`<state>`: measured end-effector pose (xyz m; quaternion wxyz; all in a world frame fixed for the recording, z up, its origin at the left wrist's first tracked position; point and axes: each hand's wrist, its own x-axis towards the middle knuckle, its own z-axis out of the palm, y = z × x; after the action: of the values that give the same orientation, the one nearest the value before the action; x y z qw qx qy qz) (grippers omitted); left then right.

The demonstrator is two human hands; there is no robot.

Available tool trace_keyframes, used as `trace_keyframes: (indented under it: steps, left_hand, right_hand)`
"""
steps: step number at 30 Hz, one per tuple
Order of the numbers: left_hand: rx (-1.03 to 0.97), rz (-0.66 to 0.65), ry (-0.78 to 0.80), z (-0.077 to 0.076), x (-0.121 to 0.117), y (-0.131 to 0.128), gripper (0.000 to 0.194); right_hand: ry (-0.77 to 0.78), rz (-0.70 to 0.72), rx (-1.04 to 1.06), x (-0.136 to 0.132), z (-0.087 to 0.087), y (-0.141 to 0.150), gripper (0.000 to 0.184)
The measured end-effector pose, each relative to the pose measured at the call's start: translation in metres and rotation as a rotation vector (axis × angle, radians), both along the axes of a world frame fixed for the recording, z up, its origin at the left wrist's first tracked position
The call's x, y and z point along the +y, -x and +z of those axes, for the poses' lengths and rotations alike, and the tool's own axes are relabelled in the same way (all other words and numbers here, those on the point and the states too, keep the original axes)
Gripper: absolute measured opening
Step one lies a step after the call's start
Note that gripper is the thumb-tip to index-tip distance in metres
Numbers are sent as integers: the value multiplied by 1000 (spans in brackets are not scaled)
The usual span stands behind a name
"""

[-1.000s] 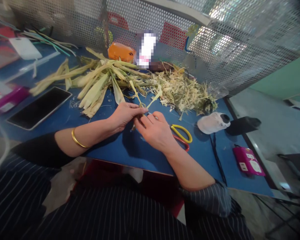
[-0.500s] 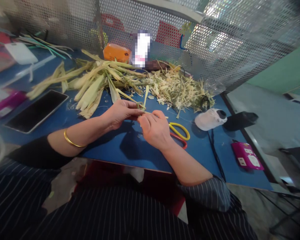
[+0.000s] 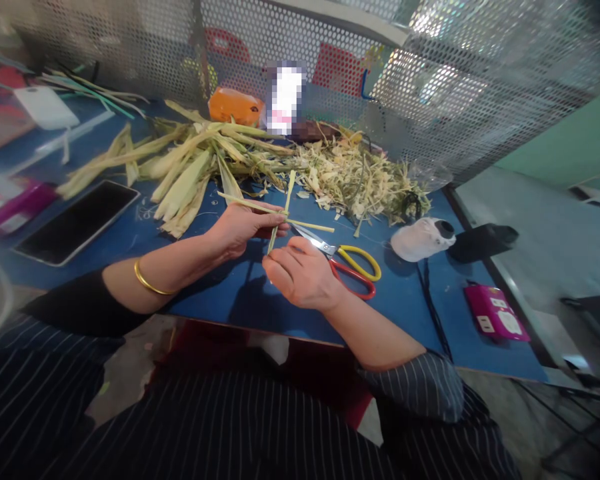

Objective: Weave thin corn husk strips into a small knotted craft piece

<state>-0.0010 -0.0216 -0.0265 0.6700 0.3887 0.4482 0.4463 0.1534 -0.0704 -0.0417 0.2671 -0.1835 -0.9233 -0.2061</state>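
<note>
Pinched between the thumb and fingers of my left hand [image 3: 245,227] are crossed corn husk strips [image 3: 310,226], meeting at the fingertips. One arm of the cross points up and away, others stick out left and right. My right hand [image 3: 303,272] is closed on the lower end of a strip, drawn towards my body. Open scissors [image 3: 357,263] with one yellow and one red handle lie on the table right behind my right hand. Beyond my hands rest a bundle of whole corn husks [image 3: 185,177] and a heap of shredded husk bits [image 3: 350,173].
On the blue table [image 3: 210,300], a black-screened phone [image 3: 77,223] lies at left. White-wrapped thread spool [image 3: 415,240], black spool [image 3: 485,239] and purple power strip [image 3: 497,313] are at right. A perforated metal screen [image 3: 320,40] and an orange packet [image 3: 235,107] stand behind.
My right hand has moved down and slightly left, pulling a strip end towards me. The strips now show as an open cross, and the scissor blades have come into view.
</note>
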Motion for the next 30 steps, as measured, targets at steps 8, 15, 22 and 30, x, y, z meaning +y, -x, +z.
trace_keyframes:
  steps: [8,15,22,30]
  left_hand:
    - [2,-26,-52,-7,3,3,28]
    - [49,-149,-68,3,6,9,19]
    - [123,-244,-75,-2,4,6,23]
    - [135,-195,-66,1,7,6,10]
  right_hand:
    - [77,17,21,3,-2,-1,25]
    - [237,-521,296,23,7,-22,27]
    - [273,-527,132,22,3,-16,34]
    - [434,-460,185,18,18,-24,30]
